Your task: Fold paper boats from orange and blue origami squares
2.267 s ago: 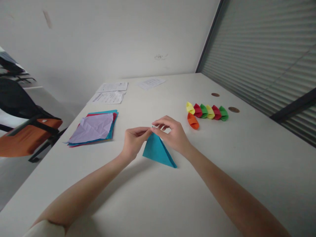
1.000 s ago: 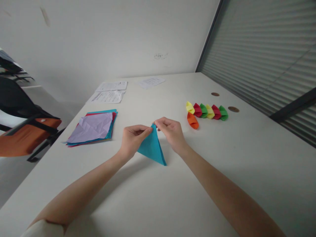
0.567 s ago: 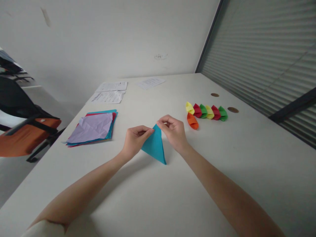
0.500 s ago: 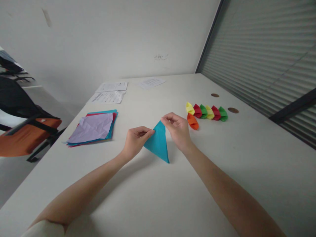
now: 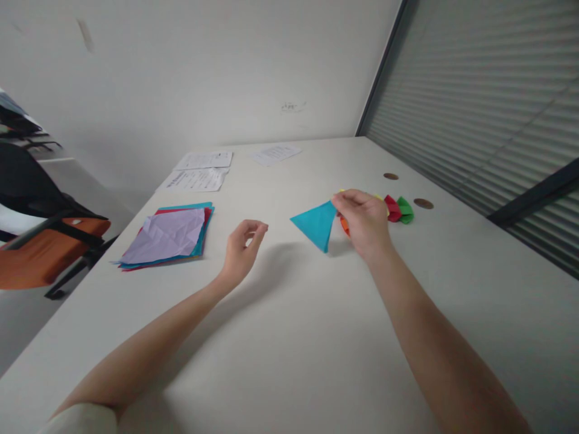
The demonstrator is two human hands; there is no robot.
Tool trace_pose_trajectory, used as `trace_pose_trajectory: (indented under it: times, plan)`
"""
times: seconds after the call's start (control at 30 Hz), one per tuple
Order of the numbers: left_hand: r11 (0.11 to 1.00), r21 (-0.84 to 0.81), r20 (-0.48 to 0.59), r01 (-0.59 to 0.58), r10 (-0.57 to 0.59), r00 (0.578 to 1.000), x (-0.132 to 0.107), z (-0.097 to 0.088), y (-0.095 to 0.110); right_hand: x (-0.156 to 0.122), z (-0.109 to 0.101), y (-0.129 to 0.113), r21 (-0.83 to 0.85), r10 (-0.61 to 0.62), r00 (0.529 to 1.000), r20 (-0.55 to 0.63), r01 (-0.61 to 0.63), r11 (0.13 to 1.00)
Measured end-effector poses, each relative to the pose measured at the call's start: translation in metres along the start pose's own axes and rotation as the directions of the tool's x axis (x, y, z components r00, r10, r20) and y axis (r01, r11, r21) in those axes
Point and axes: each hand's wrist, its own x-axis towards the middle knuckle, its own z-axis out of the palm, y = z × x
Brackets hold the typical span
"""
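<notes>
My right hand [image 5: 365, 222] pinches one corner of a blue folded paper triangle [image 5: 316, 223] and holds it just above the white table [image 5: 294, 337]. Behind that hand lies a row of small folded paper pieces [image 5: 398, 208]; red and green ones show, and the hand hides the others. My left hand [image 5: 242, 253] hovers over the table to the left of the triangle, fingers loosely curled and apart, holding nothing.
A stack of coloured paper sheets [image 5: 169, 234], lilac on top, lies at the left. Printed white sheets [image 5: 199, 175] rest near the far wall. Two round brown caps [image 5: 423, 204] sit in the table by the window blinds. An orange chair [image 5: 45, 241] stands off the left edge.
My left hand has let go of the blue triangle. My right hand has carried it to the right, toward the row of folded pieces, and turned it so a point faces left.
</notes>
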Motion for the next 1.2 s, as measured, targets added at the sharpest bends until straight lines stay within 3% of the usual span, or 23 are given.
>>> trace_pose_trajectory:
  times: [0.07, 0.13, 0.23, 0.33, 0.47, 0.73, 1.2]
  plan:
    - [0.996, 0.046, 0.017, -0.079, 0.079, 0.997, 0.0, 0.002, 0.01, -0.008, 0.008, -0.001, 0.002, 0.056, 0.992, 0.111, -0.057, 0.998]
    - [0.982, 0.093, 0.134, -0.163, 0.15, 0.98, -0.004, 0.004, 0.022, -0.016, 0.017, -0.003, 0.037, 0.111, 0.974, 0.195, -0.12, 0.992]
    - [0.987, 0.105, 0.259, -0.124, 0.093, 0.961, -0.011, 0.006, 0.037, -0.026, 0.028, -0.009, 0.105, 0.157, 0.955, 0.252, -0.189, 0.976]
    - [0.991, 0.106, 0.228, -0.077, 0.051, 0.972, -0.016, 0.007, 0.047, -0.033, 0.033, -0.014, 0.113, 0.145, 0.954, 0.262, -0.18, 0.977]
    - [0.986, 0.089, 0.14, -0.142, 0.128, 0.982, -0.017, 0.009, 0.055, -0.039, 0.036, -0.018, 0.087, 0.094, 0.955, 0.28, -0.123, 0.989]
    - [0.988, 0.073, 0.014, -0.134, 0.134, 0.991, -0.012, 0.012, 0.048, -0.041, 0.035, -0.011, 0.113, 0.109, 0.935, 0.337, -0.154, 0.982]
    - [0.978, 0.062, 0.129, -0.198, 0.189, 0.974, -0.012, 0.012, 0.046, -0.038, 0.034, -0.011, 0.115, 0.214, 0.918, 0.333, -0.265, 0.957]
